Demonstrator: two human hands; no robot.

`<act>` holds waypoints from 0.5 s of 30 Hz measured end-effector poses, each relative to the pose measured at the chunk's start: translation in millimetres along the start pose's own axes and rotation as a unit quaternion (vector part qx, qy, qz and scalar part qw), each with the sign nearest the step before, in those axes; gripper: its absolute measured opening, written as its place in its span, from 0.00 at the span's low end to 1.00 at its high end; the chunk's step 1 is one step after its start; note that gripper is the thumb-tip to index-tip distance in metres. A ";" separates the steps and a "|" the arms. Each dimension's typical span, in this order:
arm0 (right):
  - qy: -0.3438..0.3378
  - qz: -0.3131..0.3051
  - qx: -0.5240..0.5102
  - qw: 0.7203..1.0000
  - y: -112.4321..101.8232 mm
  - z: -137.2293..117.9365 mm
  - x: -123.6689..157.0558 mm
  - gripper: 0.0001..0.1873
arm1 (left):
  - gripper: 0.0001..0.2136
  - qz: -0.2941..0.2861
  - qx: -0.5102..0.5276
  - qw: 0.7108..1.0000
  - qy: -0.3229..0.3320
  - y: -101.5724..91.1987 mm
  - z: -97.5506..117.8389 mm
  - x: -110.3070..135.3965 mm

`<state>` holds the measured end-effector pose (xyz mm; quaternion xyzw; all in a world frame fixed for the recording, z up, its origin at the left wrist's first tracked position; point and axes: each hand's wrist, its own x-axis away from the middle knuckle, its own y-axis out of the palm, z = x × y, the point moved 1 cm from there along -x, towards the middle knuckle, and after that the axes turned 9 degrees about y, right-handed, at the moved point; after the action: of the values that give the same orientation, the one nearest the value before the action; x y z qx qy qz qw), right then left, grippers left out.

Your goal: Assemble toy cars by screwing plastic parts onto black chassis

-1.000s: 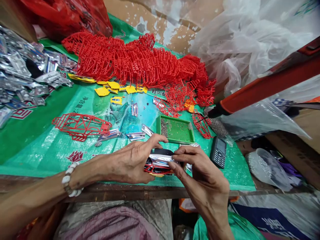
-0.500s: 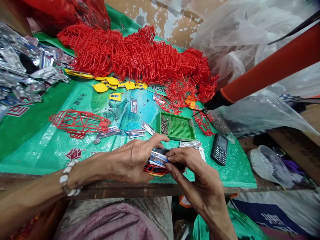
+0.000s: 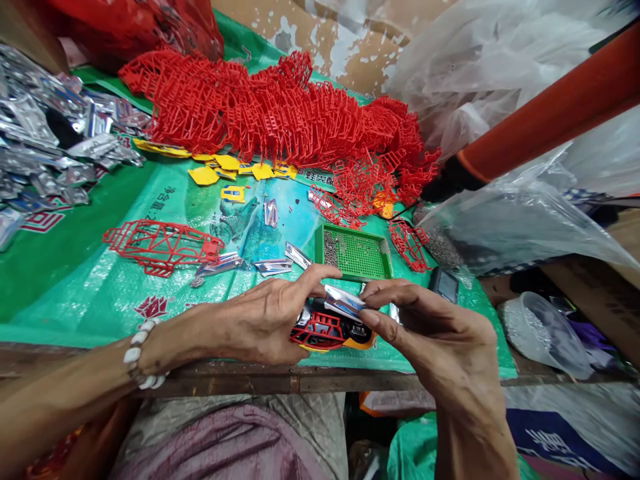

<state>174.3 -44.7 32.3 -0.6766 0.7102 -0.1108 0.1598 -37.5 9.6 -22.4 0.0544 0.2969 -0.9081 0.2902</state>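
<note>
Left hand (image 3: 255, 321): fingers clasp toy car (image 3: 320, 330), desk's near edge (image 3: 240, 380) — seemingly steadying it
Right hand (image 3: 443, 327): fingers pinch silver panel (image 3: 343, 301)

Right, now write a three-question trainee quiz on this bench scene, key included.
1. What does the right hand pinch: A) a yellow plate, B) a silver-and-blue panel, C) the phone?
2. True or false: the left hand grips the pile of loose red frames.
3. Fill the gap: small metal pieces lie in the ____ mesh-bottomed tray.

Key:
1. B
2. False; it holds the red-framed toy car
3. green
</note>
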 end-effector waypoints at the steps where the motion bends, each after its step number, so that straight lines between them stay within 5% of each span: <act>1: 0.002 0.000 -0.003 1.000 0.5 -1.0 -0.7 0.09 | 0.36 0.001 -0.006 1.000 0.000 0.1 -0.3 0.0; 15: 0.052 0.058 -0.058 0.995 -5.7 6.7 -8.0 0.05 | 0.32 0.002 0.076 0.996 -0.035 -6.3 2.8 -12.1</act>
<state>182.4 -36.7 28.8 -0.6359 0.7607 -0.0951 0.0887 -30.8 18.0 -13.7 0.0452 0.2164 -0.9289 0.2972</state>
